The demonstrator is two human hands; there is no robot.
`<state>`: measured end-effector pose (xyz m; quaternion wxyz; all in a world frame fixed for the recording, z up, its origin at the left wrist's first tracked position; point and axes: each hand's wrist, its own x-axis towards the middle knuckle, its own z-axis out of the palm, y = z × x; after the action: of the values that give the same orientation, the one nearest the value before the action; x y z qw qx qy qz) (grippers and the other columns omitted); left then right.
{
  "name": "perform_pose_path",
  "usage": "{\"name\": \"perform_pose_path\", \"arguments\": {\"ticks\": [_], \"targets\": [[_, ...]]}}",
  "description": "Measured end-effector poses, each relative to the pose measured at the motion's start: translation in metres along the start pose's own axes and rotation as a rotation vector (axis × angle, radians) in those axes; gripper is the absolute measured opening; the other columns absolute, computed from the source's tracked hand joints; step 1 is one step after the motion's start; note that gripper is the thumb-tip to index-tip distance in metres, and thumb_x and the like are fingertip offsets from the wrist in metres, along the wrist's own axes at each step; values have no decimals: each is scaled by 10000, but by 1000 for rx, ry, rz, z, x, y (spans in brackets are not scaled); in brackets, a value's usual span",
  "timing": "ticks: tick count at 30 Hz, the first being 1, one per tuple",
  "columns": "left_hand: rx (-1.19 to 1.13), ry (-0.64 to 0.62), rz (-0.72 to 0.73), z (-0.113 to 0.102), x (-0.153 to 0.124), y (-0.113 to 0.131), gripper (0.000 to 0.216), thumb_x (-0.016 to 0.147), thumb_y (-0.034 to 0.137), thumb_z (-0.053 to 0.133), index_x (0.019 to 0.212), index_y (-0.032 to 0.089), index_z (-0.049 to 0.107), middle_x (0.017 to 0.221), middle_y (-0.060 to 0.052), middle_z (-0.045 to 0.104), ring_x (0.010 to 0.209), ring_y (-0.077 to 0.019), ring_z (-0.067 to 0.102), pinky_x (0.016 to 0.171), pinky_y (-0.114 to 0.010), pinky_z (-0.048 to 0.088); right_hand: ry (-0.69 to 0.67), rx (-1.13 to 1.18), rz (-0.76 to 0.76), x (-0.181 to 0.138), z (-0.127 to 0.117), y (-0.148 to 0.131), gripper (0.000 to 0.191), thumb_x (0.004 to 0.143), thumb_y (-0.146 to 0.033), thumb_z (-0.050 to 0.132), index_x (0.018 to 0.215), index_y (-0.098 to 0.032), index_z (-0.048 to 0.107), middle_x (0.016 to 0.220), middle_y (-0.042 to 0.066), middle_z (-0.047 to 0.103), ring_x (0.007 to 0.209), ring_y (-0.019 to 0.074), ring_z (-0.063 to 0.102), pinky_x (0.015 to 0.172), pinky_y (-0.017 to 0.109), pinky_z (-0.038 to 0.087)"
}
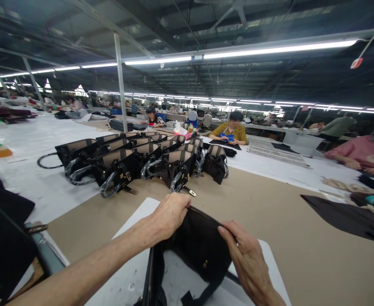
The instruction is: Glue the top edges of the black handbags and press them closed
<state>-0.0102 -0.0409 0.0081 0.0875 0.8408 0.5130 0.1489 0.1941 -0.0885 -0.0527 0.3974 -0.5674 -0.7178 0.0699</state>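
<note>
A black handbag [202, 242] is in front of me over a white board [129, 238], its top edge facing up and a small gold zip pull showing on its side. My left hand [171, 214] grips the far left corner of that edge, fingers closed round it. At the right end, my right hand [246, 255] pinches the same edge between thumb and fingers. A dark strap hangs from the bag's lower part. Just beyond my left hand stand several black handbags [123, 165] with beige linings and plastic-wrapped handles.
Brown paper [270, 199] covers the table around the board. More black bag pieces [5, 246] lie at the near left, and a dark flat panel [340, 214] at right. A glue bottle [1, 148] stands far left. Co-workers sit across the table, one in a yellow top [217, 134].
</note>
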Motion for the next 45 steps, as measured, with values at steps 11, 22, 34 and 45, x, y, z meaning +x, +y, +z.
{"name": "perform_pose_path", "arguments": {"ticks": [11, 22, 34, 45], "targets": [[88, -3, 3, -6, 1, 5, 228, 739, 106, 402, 896, 238, 501, 724, -10, 597, 677, -172, 567, 520, -239, 286, 44, -259, -187, -4, 3, 4, 344, 954, -331, 276, 828, -199, 568, 723, 31, 570, 647, 184, 552, 591, 289, 387], [154, -92, -18, -12, -1, 9, 216, 809, 160, 385, 733, 211, 580, 675, -49, 612, 703, -198, 604, 506, -247, 308, 54, -477, -364, 8, 14, -12, 405, 955, -371, 266, 915, -136, 593, 757, 87, 577, 706, 220, 546, 617, 321, 382], [156, -73, -4, -11, -9, 5, 395, 687, 133, 560, 1046, 206, 413, 1078, -41, 533, 996, -221, 518, 726, -300, 414, 1, -307, -230, 12, 14, -6, 421, 951, -418, 271, 756, -208, 580, 678, 24, 562, 660, 180, 547, 603, 283, 365], [125, -44, 87, -12, -14, -4, 167, 743, 169, 555, 831, 210, 419, 1021, 8, 499, 826, -150, 550, 664, -258, 391, -3, -296, -152, 20, 13, -3, 347, 926, -411, 367, 734, -233, 596, 676, 4, 592, 632, 166, 562, 553, 256, 374]]}}
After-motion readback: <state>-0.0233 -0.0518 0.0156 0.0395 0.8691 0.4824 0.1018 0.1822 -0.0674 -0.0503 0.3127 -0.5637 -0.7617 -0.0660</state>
